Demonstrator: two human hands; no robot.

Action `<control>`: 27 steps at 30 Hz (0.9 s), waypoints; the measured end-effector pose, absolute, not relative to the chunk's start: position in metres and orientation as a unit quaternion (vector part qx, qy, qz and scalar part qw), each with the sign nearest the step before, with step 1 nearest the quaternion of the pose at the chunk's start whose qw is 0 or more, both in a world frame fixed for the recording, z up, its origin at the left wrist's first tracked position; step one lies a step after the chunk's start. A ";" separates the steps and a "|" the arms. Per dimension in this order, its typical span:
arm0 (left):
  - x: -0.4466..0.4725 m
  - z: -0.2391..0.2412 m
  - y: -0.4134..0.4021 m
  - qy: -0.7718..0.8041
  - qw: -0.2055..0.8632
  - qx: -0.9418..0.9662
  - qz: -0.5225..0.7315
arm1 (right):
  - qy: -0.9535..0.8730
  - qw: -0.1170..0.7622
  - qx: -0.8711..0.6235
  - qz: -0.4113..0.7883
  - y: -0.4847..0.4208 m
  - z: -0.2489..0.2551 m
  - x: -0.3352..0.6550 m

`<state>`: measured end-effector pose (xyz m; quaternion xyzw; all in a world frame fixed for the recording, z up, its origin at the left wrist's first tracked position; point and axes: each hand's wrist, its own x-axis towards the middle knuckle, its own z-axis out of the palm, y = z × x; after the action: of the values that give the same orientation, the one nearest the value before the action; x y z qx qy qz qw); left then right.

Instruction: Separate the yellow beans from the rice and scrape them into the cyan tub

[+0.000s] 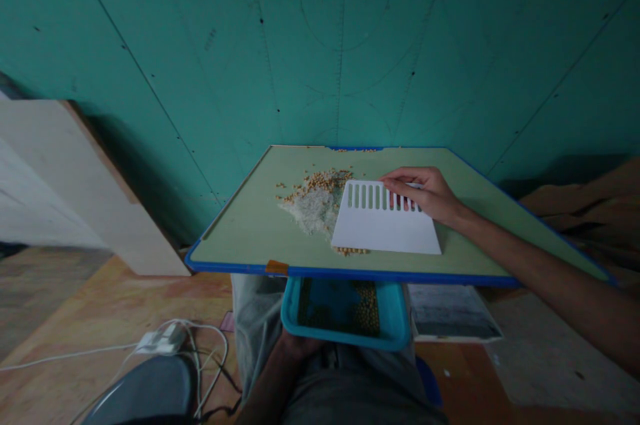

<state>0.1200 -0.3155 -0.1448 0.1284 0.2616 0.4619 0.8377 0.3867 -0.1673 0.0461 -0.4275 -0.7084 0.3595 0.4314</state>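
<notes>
White scraper under right-hand fingers

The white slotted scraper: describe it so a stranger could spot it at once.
Start at the green board with the blue rim in front of the teal wall. On its right half lies the white scraper, under the fingers of the right hand. It is the only flat white sheet there, with a row of slots along its far edge, beside the pile of beans and rice.
</notes>
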 end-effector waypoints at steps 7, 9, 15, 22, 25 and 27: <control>0.119 -0.150 -0.314 0.232 0.847 0.123 0.463 | -0.715 0.428 -0.417 0.363 -0.167 0.046 0.387; 0.120 -0.152 -0.313 0.240 0.845 0.121 0.462 | -0.719 0.427 -0.410 0.364 -0.167 0.047 0.387; 0.122 -0.157 -0.312 0.267 0.839 0.108 0.463 | -0.719 0.428 -0.398 0.376 -0.168 0.049 0.387; 0.121 -0.160 -0.317 0.320 0.815 0.122 0.468 | -0.718 0.427 -0.391 0.387 -0.168 0.050 0.388; 0.121 -0.155 -0.318 0.343 0.805 0.123 0.468 | -0.718 0.424 -0.390 0.391 -0.168 0.050 0.388; 0.122 -0.152 -0.318 0.350 0.801 0.123 0.469 | -0.718 0.423 -0.389 0.393 -0.168 0.050 0.388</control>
<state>0.1217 -0.3175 -0.1519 0.1230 0.3497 0.4694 0.8014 0.3879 -0.1683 0.0495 -0.3886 -0.7179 0.3931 0.4232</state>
